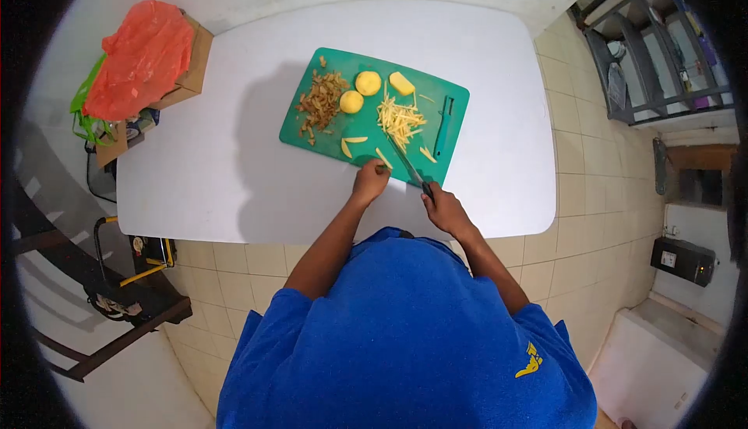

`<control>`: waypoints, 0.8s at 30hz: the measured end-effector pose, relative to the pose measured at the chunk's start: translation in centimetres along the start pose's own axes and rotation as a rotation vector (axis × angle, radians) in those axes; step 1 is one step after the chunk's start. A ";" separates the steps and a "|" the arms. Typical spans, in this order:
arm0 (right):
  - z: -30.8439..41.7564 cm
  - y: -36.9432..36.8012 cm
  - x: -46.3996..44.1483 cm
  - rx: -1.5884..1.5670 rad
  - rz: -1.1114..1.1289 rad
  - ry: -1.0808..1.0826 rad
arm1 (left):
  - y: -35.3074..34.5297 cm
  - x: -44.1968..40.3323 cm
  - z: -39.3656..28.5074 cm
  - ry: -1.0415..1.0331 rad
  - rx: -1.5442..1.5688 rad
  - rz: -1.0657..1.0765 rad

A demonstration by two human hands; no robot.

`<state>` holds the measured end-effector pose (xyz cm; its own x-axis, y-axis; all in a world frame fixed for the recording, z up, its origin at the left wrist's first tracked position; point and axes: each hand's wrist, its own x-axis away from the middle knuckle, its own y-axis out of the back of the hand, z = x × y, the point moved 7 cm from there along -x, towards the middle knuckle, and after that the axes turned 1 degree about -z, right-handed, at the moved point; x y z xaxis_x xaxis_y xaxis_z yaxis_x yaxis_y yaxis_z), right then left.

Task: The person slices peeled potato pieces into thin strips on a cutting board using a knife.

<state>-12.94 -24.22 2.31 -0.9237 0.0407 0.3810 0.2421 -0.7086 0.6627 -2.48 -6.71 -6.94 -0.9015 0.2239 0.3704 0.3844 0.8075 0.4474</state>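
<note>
My right hand (pixel 446 209) is closed round the black handle of a knife (pixel 408 164), whose blade lies over the green cutting board (pixel 374 129) and points at a pile of thin potato sticks (pixel 400 123). At the board's front edge, my left hand (pixel 370 181) has its fingers curled, close to a few cut sticks (pixel 383 158); whether it holds anything is too small to tell. Two peeled potatoes (pixel 368 82) and a cut piece (pixel 402 83) sit farther back. Brown peelings (pixel 321 103) are heaped at the left. A peeler (pixel 444 127) lies at the right.
The board rests on a white table (pixel 195 187). A red plastic bag (pixel 144 59) covers a cardboard box (pixel 195 63) at the table's back left corner. A grey shelf rack (pixel 643 47) stands at the right, beyond the tiled floor.
</note>
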 end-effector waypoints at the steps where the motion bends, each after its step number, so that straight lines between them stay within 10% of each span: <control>1: 0.1 -0.1 0.1 -0.007 0.002 -0.004 | -0.5 0.2 0.0 0.054 0.113 0.102; 24: 0.2 0.2 0.7 0.090 0.072 0.064 | 2.0 1.3 -0.9 -0.041 -0.031 -0.001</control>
<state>-13.44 -24.17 2.86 -0.9193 -0.0546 0.3898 0.3314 -0.6418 0.6916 -2.75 -5.30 -4.83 -0.9089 0.2458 0.3368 0.3890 0.7908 0.4726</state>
